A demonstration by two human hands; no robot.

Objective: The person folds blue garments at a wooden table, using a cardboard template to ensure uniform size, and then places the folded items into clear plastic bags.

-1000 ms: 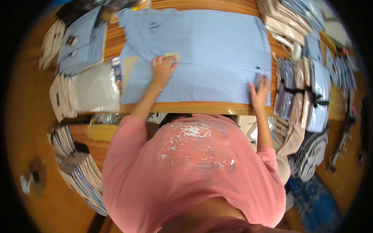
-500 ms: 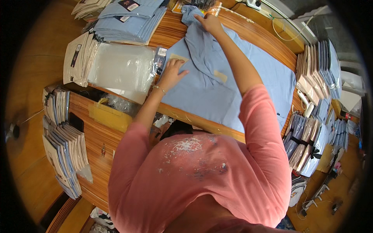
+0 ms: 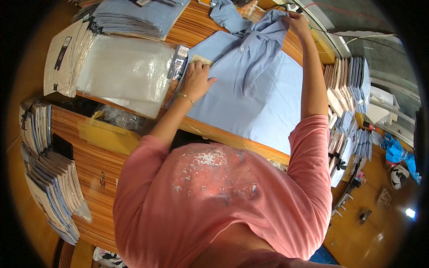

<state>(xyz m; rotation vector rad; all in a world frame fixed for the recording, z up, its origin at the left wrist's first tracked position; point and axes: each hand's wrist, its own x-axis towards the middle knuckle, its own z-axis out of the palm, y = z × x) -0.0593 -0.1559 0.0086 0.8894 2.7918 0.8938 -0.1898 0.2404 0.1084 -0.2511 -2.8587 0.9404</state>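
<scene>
At far left, the lower packs (image 3: 51, 187) lean in rows beside a dark flat object (image 3: 62, 146). Above them, the beige packs (image 3: 65, 60) overlap next to the clear bags (image 3: 125, 67), which lie flat near the front edge of the table (image 3: 192, 29); the blue packs (image 3: 143, 20) are piled just behind the bags. A dark blue label (image 3: 178, 62) with a white patch lies at the bags' right edge. The left hand (image 3: 197, 80), a bracelet (image 3: 185, 98) at its wrist, rests palm down and loosely open on the left part of the shirt (image 3: 263, 107), fingers slightly bent, thumb spread to the right, fingertips at a small pale card (image 3: 201, 59). The shirt, light blue, occupies the middle of the table: its near part is spread flat, its far part gathered in folds, with a white button (image 3: 241, 49) visible. The right hand (image 3: 298, 24), on an outstretched arm, pinches the folded cloth of the shirt at its far right, thumb and fingers closed upon it. Beyond the arm are the right-hand packs (image 3: 342, 85), beige and blue, and, at far right, a bright blue bag (image 3: 395, 149).
</scene>
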